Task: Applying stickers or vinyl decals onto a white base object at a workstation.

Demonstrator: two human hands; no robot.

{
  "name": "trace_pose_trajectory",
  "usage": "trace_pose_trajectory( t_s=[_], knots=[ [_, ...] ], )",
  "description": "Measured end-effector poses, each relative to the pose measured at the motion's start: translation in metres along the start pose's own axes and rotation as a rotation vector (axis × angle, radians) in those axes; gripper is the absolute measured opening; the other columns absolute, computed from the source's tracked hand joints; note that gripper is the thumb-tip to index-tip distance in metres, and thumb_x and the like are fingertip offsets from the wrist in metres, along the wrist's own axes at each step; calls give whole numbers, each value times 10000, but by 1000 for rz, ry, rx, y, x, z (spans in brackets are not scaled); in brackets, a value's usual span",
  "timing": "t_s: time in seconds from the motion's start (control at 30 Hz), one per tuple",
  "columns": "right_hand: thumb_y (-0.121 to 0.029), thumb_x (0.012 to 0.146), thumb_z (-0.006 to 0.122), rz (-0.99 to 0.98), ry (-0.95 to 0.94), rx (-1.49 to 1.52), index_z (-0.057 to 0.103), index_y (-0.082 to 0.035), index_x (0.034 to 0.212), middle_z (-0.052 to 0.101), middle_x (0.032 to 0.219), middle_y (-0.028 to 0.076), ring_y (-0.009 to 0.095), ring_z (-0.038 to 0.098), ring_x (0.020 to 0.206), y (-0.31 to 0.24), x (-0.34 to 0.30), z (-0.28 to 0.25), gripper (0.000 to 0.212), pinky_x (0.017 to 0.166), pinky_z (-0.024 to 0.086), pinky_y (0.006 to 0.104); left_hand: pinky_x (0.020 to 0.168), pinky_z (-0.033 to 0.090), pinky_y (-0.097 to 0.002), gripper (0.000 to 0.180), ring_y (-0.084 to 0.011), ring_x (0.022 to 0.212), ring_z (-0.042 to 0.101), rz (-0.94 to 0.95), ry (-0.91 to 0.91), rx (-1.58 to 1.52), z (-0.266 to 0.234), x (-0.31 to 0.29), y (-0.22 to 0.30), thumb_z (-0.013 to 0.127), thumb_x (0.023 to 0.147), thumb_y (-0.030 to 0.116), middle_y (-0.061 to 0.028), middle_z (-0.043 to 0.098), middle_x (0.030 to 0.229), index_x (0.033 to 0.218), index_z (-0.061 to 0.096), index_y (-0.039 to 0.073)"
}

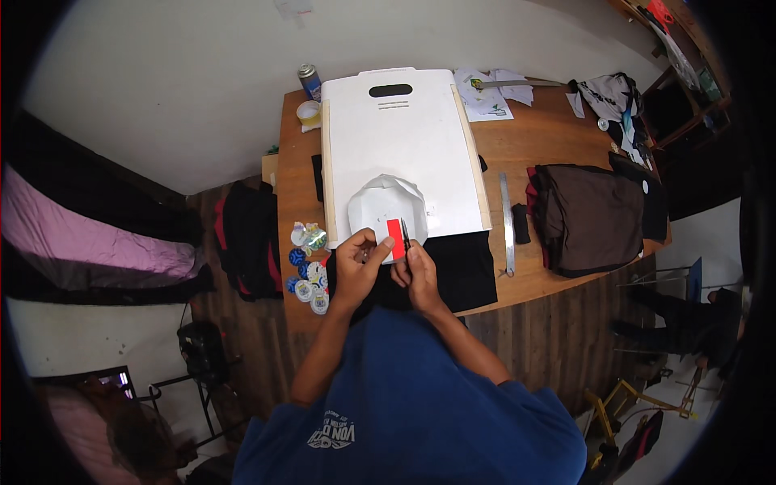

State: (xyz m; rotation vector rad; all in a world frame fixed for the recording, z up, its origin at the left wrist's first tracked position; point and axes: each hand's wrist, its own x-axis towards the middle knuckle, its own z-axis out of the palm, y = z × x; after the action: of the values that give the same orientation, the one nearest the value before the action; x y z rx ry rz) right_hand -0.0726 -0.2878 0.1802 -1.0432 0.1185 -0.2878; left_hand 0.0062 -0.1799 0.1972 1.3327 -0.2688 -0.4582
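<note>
Gripping a pointy dark tool (406,233) in the right hand (416,279) and pinching a red piece (394,232) in the left hand (356,268), over crumpled white paper (372,202). Best to go slow and not poke any skin. Don't scratch the white board (404,141) beyond.

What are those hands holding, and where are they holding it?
The left hand pinches a red rectangular piece by its left side; the right hand grips a slim, dark pointed tool, perhaps tweezers, near its lower end.
</note>
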Motion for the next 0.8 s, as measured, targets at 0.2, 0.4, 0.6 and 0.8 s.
trace_pose_trajectory(
  t_s=[0.2, 0.4, 0.6, 0.8],
  knots=[
    [-289, 1062, 301, -15, 33, 10, 498, -19, 1039, 307, 589, -28, 63, 277, 502, 3, 2, -8, 335, 494, 291, 222, 629, 376, -187, 141, -12, 673, 480, 45, 51, -33, 9, 2, 16, 633, 928, 76, 17, 589, 751, 821, 547, 48],
    [-285, 1062, 301, -26, -1, -8, 501, -22, 1027, 302, 593, -32, 63, 266, 507, -3, 5, -5, 332, 505, 288, 220, 566, 329, -177, 133, 4, 607, 439, 67, 54, 15, 3, 3, 10, 622, 942, 106, 27, 606, 715, 851, 545, 49],
    [-277, 1061, 316, -9, -35, -22, 502, -21, 1014, 325, 612, -32, 58, 276, 514, 1, 6, -8, 320, 502, 287, 224, 524, 301, -165, 110, 10, 579, 433, 82, 9, 82, 2, 4, 5, 619, 944, 103, 24, 621, 701, 872, 558, 48],
    [-270, 1060, 328, -12, -33, -65, 515, -7, 1047, 459, 665, -3, 44, 304, 520, -4, 9, -3, 323, 501, 289, 213, 534, 377, -174, 115, -23, 591, 520, 11, -51, 59, 5, -2, 12, 613, 945, 94, -26, 649, 722, 880, 539, 35]
  ],
)
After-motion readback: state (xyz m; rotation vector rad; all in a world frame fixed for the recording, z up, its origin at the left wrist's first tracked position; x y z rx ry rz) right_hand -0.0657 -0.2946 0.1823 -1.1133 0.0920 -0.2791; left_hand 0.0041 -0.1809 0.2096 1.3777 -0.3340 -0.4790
